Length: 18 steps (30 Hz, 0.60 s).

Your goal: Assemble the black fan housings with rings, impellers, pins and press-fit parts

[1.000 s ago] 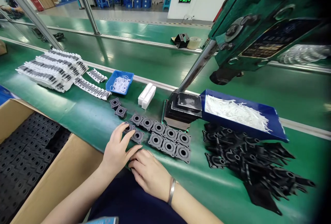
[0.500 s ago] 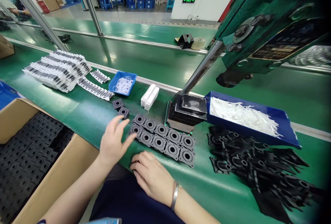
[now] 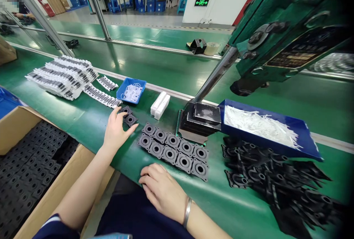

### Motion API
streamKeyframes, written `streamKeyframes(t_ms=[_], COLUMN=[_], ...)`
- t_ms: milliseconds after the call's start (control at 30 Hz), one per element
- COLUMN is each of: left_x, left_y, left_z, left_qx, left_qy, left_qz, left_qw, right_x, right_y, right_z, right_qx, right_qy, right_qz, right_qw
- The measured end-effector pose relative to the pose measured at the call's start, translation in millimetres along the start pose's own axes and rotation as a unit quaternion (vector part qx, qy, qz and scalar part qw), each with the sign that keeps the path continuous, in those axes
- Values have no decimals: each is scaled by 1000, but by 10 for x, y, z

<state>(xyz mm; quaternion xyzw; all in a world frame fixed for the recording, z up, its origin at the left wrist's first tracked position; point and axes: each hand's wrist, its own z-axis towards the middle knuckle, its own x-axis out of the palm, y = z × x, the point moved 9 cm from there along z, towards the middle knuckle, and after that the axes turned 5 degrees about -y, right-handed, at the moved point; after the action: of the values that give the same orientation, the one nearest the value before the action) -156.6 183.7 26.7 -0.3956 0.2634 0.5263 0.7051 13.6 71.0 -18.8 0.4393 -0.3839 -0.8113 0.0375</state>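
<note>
My left hand (image 3: pixel 117 128) reaches over the bench with thumb and fingers spread around two black square rubber parts (image 3: pixel 129 120), each with a round hole. Its fingertips are at the upper part and the thumb is beside the lower one; no firm grip shows. My right hand (image 3: pixel 162 187), with a metal bracelet at the wrist, rests loosely on the bench's near edge. Its fingers are slightly bent, nothing shows in them, and the palm side is hidden. Between the hands and the press lie two rows of the same square parts (image 3: pixel 171 154).
A green hand press (image 3: pixel 276 36) stands over a black block (image 3: pixel 206 112). Nearby are a white box (image 3: pixel 160 105), a blue tray (image 3: pixel 120 95) of white loops, a blue bin (image 3: pixel 306 130) of white strips, black rubber pieces (image 3: pixel 265 180), white-grey strips (image 3: pixel 61 75) and a carton (image 3: pixel 80 172).
My left hand has moved left and away from me, from the end of the two rows to the separate pair of parts. My right hand has stayed nearly still.
</note>
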Motion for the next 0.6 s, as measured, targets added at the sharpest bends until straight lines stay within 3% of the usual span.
streamKeyframes(t_ms=[267,433,600], left_x=[-103,-195,-70], left_y=[50,188,399], left_z=[-92,-110,80], left_qx=[44,67,74], left_qy=[41,162,257], left_qz=[-53,-62,-68], left_qw=[997,983,961], right_x=[2,2,10], right_y=[-11,-12,-17], right_z=[3,0,0], right_qx=[7,5,6], right_qy=[3,1,5], right_qz=[2,8,11], right_qw=[1000,1000,1000])
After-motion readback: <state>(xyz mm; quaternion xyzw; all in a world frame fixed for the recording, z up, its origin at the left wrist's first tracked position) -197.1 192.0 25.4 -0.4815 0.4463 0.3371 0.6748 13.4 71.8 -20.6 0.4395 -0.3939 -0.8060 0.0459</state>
